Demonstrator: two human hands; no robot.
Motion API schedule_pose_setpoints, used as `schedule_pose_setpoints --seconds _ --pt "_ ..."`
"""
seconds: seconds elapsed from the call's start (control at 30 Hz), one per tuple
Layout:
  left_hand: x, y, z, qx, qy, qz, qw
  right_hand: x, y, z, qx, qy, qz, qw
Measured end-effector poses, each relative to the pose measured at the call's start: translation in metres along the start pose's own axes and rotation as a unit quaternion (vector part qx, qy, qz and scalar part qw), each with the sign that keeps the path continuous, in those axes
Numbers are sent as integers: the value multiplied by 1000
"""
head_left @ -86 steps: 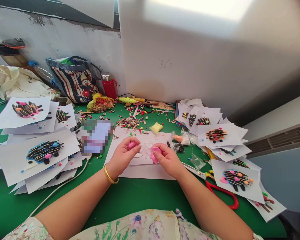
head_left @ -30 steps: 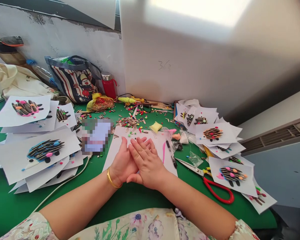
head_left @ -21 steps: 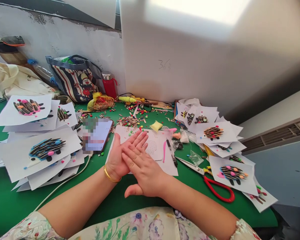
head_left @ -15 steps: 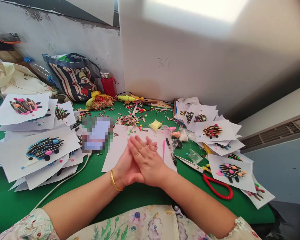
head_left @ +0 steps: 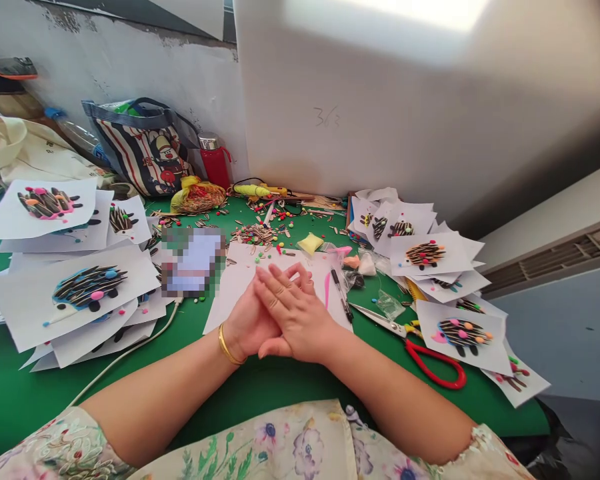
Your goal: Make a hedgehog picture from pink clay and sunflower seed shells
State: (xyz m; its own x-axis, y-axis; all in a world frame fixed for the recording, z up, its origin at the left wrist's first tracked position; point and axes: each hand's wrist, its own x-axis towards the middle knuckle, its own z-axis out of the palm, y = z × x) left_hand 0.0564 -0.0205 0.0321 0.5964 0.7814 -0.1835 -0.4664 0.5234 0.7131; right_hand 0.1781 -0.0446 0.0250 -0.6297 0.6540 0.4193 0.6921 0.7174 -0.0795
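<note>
Above a white sheet of paper [head_left: 219, 310], my two hands are laid palm to palm. My right hand [head_left: 300, 313] lies on top with its fingers stretched across my left hand [head_left: 253, 323], its thumb pointing to the left. My left hand is underneath, palm turned up, with a gold bangle [head_left: 225, 343] at the wrist. Whatever may lie between the palms is hidden. On the paper to the right are a pink strip [head_left: 327, 290] and a black pen [head_left: 341, 293]. Small coloured balls [head_left: 267, 257] lie at the sheet's far edge.
Red-handled scissors [head_left: 435, 367] lie at right. Stacked hedgehog pictures stand left [head_left: 90, 293] and right [head_left: 463, 333]. A phone [head_left: 195, 263], seed shells [head_left: 255, 233], a yellow packet [head_left: 311, 243], clay lumps [head_left: 366, 263], a striped bag [head_left: 140, 147] and a red bottle [head_left: 215, 163] sit further back.
My right hand has shifted slightly over my left, and its thumb now stands out more. The whole view has tilted a little, so things appear slightly higher.
</note>
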Motion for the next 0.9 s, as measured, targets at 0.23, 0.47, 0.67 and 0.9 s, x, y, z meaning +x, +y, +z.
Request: schedule_pose_setpoints --seconds 0.23,0.47,0.67,0.9 --pt "-1 14 -7 -97 -36 -7 995 -5 30 -10 -78 16 100 992" --pt "9 31 -28 -72 97 88 989 -19 57 -23 -59 14 204 977" --pt "9 41 -27 -88 121 107 983 -34 72 -26 -72 -97 258 959" --pt "8 38 -26 -5 130 82 988 -38 74 -22 -76 -183 259 945"
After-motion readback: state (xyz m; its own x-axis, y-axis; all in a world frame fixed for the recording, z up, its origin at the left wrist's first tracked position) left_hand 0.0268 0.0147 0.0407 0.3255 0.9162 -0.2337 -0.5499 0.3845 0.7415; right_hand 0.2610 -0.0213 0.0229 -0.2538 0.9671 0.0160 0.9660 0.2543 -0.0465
